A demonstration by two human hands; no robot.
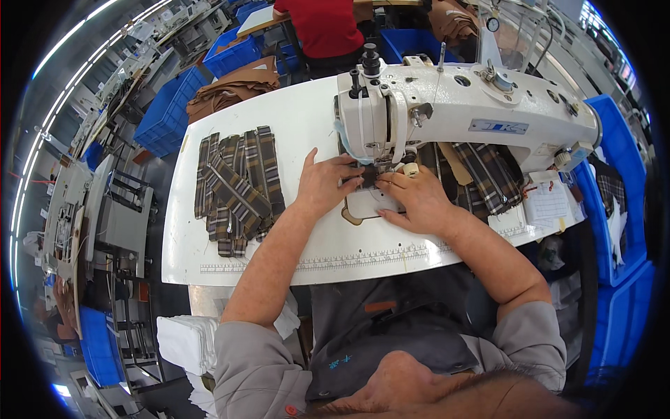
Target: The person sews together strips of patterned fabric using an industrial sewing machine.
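Observation:
My left hand (328,183) rests at the left of the white sewing machine's (509,105) needle area, index finger raised, other fingers touching a small dark fabric piece (369,175). My right hand (415,197) lies just right of the needle, fingers spread over the fabric, thumb on the pale machine bed plate (364,204). Both hands are open; the fabric beneath the fingers is partly hidden. A pile of plaid fabric strips (237,188) with light lines lies to the left on the white table (181,230); more plaid pieces (488,171) lie under the machine arm.
Blue bins (164,115) with brown fabric (230,94) stand behind and left; another blue bin (618,237) is at right. A paper slip (544,202) lies at the table's right. A person in red (317,28) sits ahead. White folded cloth (185,335) is stacked below left.

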